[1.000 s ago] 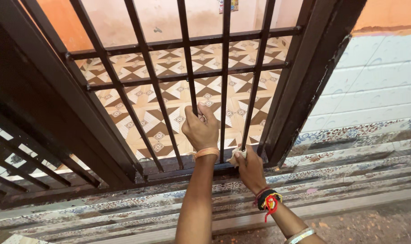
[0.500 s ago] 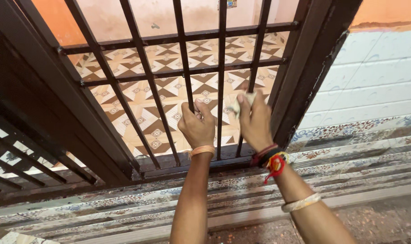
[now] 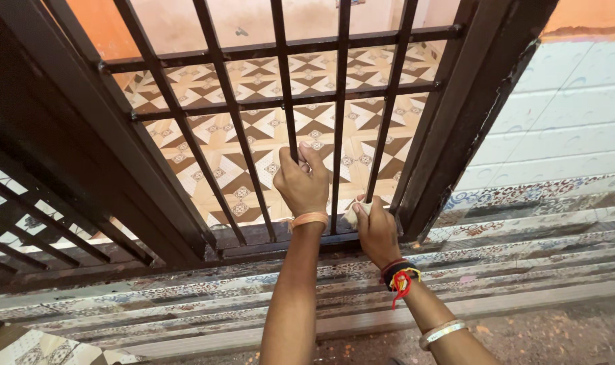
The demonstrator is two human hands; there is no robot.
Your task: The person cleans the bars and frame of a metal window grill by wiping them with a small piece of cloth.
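Left hand (image 3: 302,186) fingers wrapped tight around a gate bar (image 3: 285,88); right hand (image 3: 376,230) fingers pinching a white cloth (image 3: 356,209) against the neighbouring bar.

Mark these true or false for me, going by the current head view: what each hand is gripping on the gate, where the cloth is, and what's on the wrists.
1. The left hand is closed around a vertical bar of the dark metal gate. True.
2. The right hand presses a small pale cloth against the top crossbar. False: the cloth is low on a vertical bar, near the gate's bottom rail.
3. The right wrist carries red, yellow and black threads. True.
4. The left wrist is bare. False: it wears an orange band.
5. The floor behind the gate is plain grey concrete. False: it is patterned tile in brown, cream and orange.
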